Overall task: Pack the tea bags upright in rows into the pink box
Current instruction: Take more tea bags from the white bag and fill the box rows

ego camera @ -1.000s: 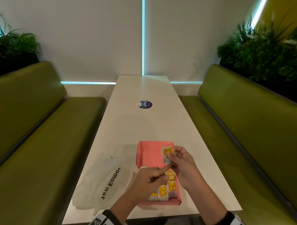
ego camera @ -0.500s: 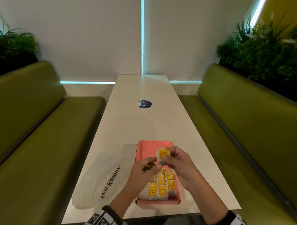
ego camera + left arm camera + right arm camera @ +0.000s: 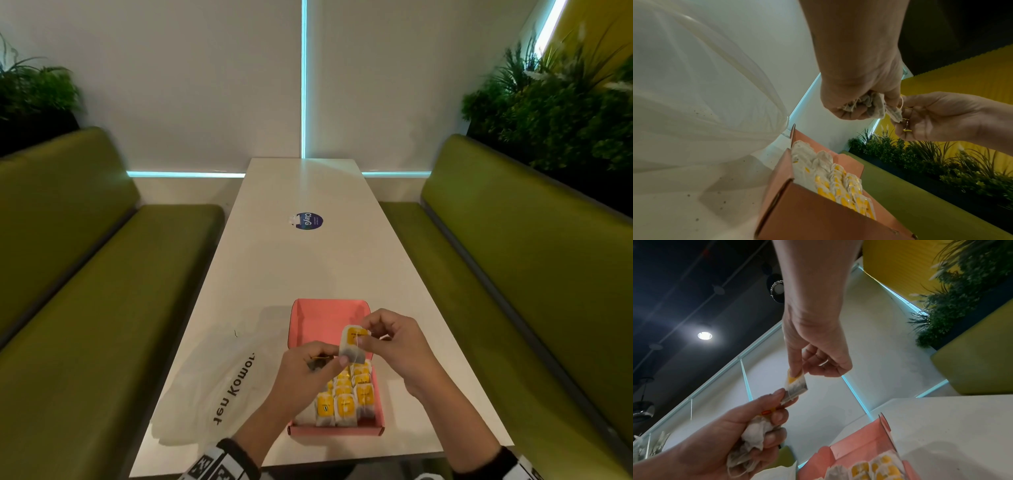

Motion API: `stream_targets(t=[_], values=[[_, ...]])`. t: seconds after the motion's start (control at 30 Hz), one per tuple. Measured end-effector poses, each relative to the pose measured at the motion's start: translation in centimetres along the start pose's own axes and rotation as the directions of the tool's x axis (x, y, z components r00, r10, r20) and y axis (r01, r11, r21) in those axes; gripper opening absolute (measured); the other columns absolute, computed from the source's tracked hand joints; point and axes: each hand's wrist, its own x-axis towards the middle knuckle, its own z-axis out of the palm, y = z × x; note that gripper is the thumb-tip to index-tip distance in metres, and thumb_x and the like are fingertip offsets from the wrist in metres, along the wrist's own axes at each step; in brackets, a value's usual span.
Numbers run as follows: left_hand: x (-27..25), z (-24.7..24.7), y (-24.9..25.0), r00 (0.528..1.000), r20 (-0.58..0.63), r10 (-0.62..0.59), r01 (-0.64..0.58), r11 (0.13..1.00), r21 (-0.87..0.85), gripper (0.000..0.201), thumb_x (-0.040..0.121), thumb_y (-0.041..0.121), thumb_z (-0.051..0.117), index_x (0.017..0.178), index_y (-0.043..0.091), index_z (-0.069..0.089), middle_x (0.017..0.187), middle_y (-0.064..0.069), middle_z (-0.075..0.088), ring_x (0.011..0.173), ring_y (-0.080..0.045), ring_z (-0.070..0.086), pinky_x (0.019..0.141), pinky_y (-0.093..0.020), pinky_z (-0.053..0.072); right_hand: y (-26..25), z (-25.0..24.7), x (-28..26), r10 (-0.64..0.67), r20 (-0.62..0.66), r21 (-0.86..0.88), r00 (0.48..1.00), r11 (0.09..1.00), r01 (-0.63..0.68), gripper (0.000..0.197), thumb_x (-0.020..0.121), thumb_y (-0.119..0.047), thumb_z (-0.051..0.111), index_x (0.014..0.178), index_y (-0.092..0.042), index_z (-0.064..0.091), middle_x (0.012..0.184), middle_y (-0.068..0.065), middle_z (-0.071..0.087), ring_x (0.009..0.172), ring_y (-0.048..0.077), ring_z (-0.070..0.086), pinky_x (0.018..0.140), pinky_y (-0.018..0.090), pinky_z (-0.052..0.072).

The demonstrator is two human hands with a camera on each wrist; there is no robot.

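Right hand: pinching one white paper tea bag with yellow tag above the pink cardboard box on the white surface. Left hand: clutching spare tea bags, fingertip touching the lifted one. Risk: snagged string dragging spares out, or toppling the packed upright rows.

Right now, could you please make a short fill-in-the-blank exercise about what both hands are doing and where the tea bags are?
1. The right hand pinches one tea bag above the ____ box.
2. The packed tea bags fill the end of the box ____ to the person.
3. The left hand grips a crumpled bunch of ____ bags.
4. A white plastic bag lies to the ____ of the box.

Missing words: pink; nearest; tea; left
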Motion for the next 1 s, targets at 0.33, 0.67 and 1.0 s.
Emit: stream_targets(t=[0.33, 0.67, 1.0], values=[[0.4, 0.3, -0.6, 0.999, 0.023, -0.045, 0.044, 0.998, 0.054, 0.006, 0.079, 0.027, 0.073, 0.084, 0.03, 0.075, 0.078, 0.006, 0.071, 0.074, -0.014, 0.065, 0.07, -0.034, 0.054, 0.5, -0.6, -0.3, -0.002, -0.005, 0.118, 1.0, 0.993, 0.002, 0.039, 0.065, 0.012, 0.075, 0.087, -0.016, 0.059, 0.073, -0.001, 0.059, 0.072, 0.014, 0.054, 0.064, 0.019, 0.047], [0.6, 1.1, -0.3, 0.991, 0.078, -0.112, 0.095, 0.975, 0.201, 0.019, 0.08, 0.029, 0.073, 0.093, 0.04, 0.066, 0.068, 0.014, 0.064, 0.064, 0.001, 0.062, 0.064, -0.017, 0.052, 1.9, -2.2, -0.3, 0.161, 0.135, -0.177, 0.978, 0.975, -0.136, 0.014, 0.076, 0.0, 0.073, 0.072, -0.012, 0.068, 0.063, -0.005, 0.062, 0.058, -0.001, 0.057, 0.054, 0.01, 0.043], [0.8, 1.7, -3.5, 0.963, 0.163, -0.216, -0.023, 0.533, 0.845, 0.031, 0.076, 0.049, 0.061, 0.104, 0.035, 0.06, 0.089, 0.01, 0.049, 0.087, -0.013, 0.047, 0.084, -0.028, 0.045, 5.7, -2.1, -0.8, 0.231, 0.086, -0.667, 0.969, 0.736, -0.117, 0.007, 0.076, -0.013, 0.07, 0.076, -0.007, 0.066, 0.08, 0.008, 0.069, 0.077, 0.02, 0.064, 0.068, 0.03, 0.05]])
